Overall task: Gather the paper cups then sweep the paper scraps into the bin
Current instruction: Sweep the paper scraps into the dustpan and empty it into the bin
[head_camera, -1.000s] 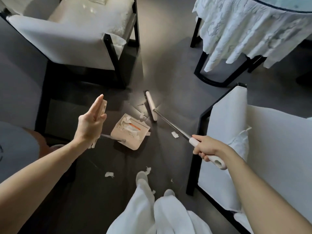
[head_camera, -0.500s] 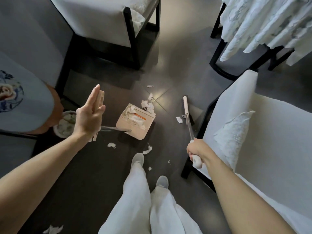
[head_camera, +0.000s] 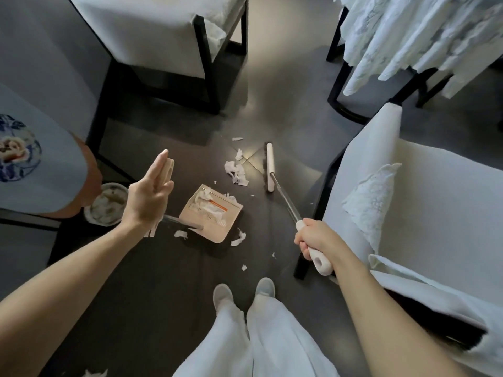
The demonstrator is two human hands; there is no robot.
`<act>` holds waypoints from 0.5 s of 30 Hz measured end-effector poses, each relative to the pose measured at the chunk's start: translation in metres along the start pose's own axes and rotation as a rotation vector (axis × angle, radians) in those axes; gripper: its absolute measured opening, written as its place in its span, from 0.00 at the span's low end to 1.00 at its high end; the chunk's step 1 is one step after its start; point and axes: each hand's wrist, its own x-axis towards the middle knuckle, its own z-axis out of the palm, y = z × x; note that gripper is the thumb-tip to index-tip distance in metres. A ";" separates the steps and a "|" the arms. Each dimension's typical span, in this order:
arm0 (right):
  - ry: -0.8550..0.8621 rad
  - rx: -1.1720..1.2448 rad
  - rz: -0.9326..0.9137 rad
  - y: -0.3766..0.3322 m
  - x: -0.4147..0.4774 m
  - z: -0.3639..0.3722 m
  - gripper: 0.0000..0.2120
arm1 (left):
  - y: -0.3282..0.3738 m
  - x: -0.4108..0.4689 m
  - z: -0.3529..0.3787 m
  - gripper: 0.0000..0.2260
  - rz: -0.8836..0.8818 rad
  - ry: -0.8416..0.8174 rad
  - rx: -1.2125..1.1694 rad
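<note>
One change: broom head point(head_camera: 270, 167) nearer scrap pile point(head_camera: 236, 172); right hand point(head_camera: 317, 238) grips handle point(head_camera: 320, 263).

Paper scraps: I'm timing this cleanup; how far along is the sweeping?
Partway. Some scraps already lie in the dustpan. The right hand grips the broom beside a pile; the left hand rests on the dustpan handle. Left: that pile, stray bits near the shoes, emptying into the bin.

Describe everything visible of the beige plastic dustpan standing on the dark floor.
The beige plastic dustpan rests on the dark floor, mouth facing away from the person. Inside show white paper scraps and an orange stripe. A thin metal shaft rises to a beige grip, where the left hand rests with straight fingers. The right hand grips a broom, which lies apart.
</note>
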 end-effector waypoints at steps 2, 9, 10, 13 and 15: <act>0.050 0.009 -0.043 0.010 0.002 -0.004 0.20 | 0.001 0.001 0.004 0.31 0.015 -0.021 -0.011; 0.255 -0.212 -0.088 0.046 0.022 -0.022 0.12 | 0.007 0.003 0.019 0.30 0.039 -0.075 -0.119; 0.246 -0.239 -0.069 0.049 0.026 -0.022 0.13 | 0.008 0.003 0.021 0.31 0.038 -0.085 -0.125; 0.143 -0.047 0.038 0.052 0.039 -0.018 0.14 | 0.010 0.002 0.022 0.30 0.055 -0.107 -0.113; 0.070 0.149 0.126 0.048 0.039 -0.008 0.18 | 0.008 0.001 0.019 0.30 0.079 -0.105 -0.086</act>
